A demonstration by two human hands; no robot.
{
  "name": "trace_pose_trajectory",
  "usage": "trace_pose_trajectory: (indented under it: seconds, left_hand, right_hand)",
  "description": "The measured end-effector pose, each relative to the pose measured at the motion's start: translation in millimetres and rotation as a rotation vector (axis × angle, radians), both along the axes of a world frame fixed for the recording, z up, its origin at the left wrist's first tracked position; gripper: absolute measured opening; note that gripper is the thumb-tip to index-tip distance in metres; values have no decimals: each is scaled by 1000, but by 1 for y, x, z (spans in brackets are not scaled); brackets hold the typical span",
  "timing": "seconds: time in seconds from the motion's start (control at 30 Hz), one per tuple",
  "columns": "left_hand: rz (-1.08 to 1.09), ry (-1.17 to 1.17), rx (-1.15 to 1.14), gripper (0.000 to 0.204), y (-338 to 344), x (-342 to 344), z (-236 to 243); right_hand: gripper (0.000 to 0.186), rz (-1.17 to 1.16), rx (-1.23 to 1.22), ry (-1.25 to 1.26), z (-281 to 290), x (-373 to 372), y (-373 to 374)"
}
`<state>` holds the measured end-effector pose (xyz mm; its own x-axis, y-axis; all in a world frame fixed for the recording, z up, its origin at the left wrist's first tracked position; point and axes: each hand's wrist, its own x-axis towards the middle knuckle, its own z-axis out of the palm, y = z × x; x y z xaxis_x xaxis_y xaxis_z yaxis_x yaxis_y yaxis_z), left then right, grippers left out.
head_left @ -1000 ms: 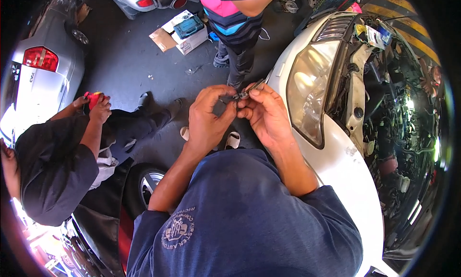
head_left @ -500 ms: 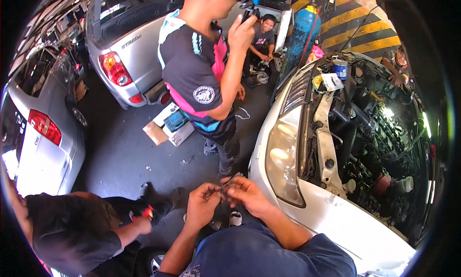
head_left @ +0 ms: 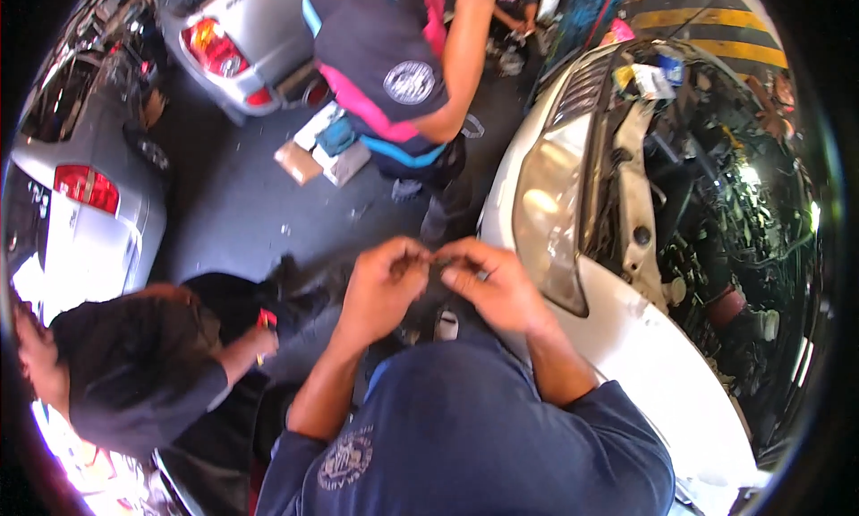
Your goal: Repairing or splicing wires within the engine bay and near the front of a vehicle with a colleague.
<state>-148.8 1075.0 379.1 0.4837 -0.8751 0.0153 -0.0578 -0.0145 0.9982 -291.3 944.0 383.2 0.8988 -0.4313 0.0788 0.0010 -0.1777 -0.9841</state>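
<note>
My left hand (head_left: 385,288) and my right hand (head_left: 494,288) meet in front of my chest, fingers bent and tips pinched close together. Between the fingertips shows a small, thin, wire-like piece (head_left: 439,259), mostly covered by the fingers and blurred, so its exact kind cannot be made out. Both hands are closed on it and touch nothing else. Just to the right of my right hand is the white car's headlight (head_left: 548,225), apart from the fingers.
The white car's open engine bay (head_left: 707,238) fills the right. One person (head_left: 380,59) stands ahead; another (head_left: 134,364) is at lower left, holding something red. A silver pickup (head_left: 259,33) and silver car (head_left: 98,221) stand left. Cardboard pieces (head_left: 298,162) lie on the floor.
The view has tilted down, showing more of my shirt. My hands appear higher in the picture, still pinched together on the small piece. The person ahead shows only from the shoulders down.
</note>
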Motion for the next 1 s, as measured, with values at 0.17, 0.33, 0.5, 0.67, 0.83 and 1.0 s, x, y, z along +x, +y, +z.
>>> trace_pose_trajectory:
  seconds: [0.17, 0.33, 0.5, 0.67, 0.83, 1.0]
  left_hand:
    - [97, 77, -63, 7, 2, -8, 2]
    - [255, -66, -107, 8, 3, -14, 10]
    - [283, -519, -192, 11, 3, -8, 13]
    - [228, -606, -97, 12, 5, -9, 17]
    - [164, -858, -71, 14, 5, -7, 17]
    - [122, -816, -111, 13, -1, -7, 10]
  right_hand:
    - [11, -85, 197, -67, -7, 2, 9]
    - [7, -100, 290, -79, -1, 5, 15]
    - [6, -123, 206, -86, -1, 6, 17]
    - [11, -112, 36, -51, -3, 4, 17]
    - [6, -136, 28, -50, -3, 2, 19]
    - [5, -105, 130, -76, -3, -1, 16]
